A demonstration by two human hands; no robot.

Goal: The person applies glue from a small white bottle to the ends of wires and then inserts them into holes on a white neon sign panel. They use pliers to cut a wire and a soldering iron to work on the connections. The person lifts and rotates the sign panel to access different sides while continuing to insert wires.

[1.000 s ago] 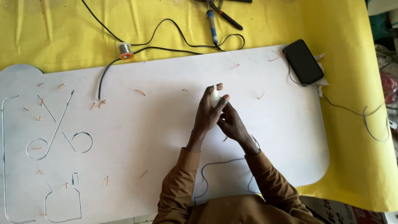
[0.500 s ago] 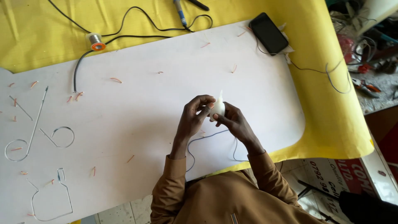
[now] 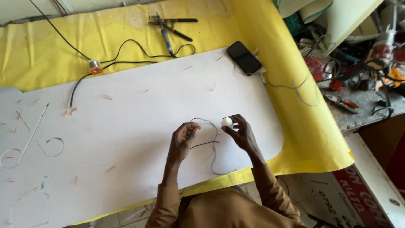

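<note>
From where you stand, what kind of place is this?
Probably a small electrical or craft workshop. A blue-handled soldering iron lies beside a spool of solder wire on the yellow sheet, and red-handled pliers sit among tangled tools on a cluttered grey bench.

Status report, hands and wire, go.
Right hand pinching small white bulb. Left hand closed on grey wire. Wire loops between hands over white sheet. Nothing in the way.

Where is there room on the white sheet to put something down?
Bare sheet lies between the solder spool, the phone and the left hand. The bent wires crowd the sheet's left end; tools clutter the bench beside it.
</note>
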